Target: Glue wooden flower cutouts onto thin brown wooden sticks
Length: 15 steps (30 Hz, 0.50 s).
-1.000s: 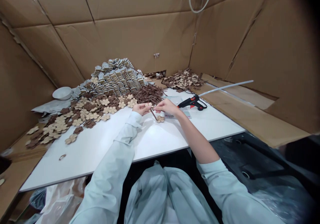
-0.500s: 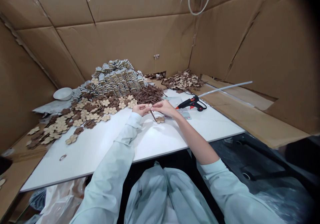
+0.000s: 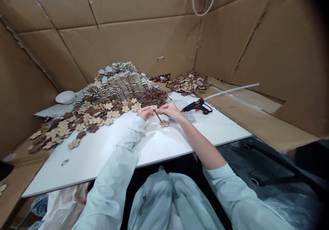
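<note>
My left hand (image 3: 145, 113) and my right hand (image 3: 170, 111) meet above the white table, their fingertips together on the upper end of a thin brown stick (image 3: 158, 117). A small pale wooden flower (image 3: 154, 108) shows at the fingertips, partly hidden by them. The stick slants down and to the right. Just below its lower end, a flat wooden flower (image 3: 165, 123) lies on the tabletop. To the left of my left hand spreads a heap of pale and brown wooden flowers (image 3: 92, 120). A mound of thin brown sticks (image 3: 151, 98) lies just beyond my hands.
A black and red glue gun (image 3: 197, 106) lies right of my hands, with a long glue stick (image 3: 231, 92) behind it. Stacked silver packets (image 3: 118, 81) rise at the back. A white bowl (image 3: 65, 97) and another flower heap (image 3: 189, 83) stand nearby. Cardboard walls surround the white table (image 3: 154, 147).
My hands have stayed together at the stick, with my left hand shifted slightly to the right. The stick now leans a little more. The view has tilted slightly.
</note>
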{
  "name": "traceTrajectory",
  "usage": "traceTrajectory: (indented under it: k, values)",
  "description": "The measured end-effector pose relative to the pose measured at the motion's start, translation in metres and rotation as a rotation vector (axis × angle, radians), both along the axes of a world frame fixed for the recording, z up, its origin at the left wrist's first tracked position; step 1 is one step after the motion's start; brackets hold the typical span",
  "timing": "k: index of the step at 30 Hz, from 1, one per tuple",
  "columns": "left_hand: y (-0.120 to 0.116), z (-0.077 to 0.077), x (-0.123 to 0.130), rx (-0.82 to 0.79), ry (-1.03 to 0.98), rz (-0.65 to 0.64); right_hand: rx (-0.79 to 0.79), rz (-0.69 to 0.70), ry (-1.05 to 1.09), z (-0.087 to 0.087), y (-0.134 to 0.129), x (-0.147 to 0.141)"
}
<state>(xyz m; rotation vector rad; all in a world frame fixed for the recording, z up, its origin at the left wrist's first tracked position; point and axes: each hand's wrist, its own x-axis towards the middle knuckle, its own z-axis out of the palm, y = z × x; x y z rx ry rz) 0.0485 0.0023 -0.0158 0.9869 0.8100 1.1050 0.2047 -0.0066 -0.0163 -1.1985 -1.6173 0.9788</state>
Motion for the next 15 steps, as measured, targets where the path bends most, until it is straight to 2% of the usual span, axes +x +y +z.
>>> traceTrajectory:
  k: [6, 11, 15]
  values:
    - [-0.001, -0.004, 0.002, 0.078, 0.098, 0.076, -0.016, -0.001, -0.003, 0.003, -0.003, -0.001]
    - [0.0, -0.01, 0.004, 0.224, 0.19, 0.152, -0.017, 0.029, -0.001, 0.006, -0.008, -0.002]
    - [0.001, -0.013, 0.004, 0.288, 0.21, 0.166, -0.047, 0.036, -0.009, 0.009, -0.01, -0.003]
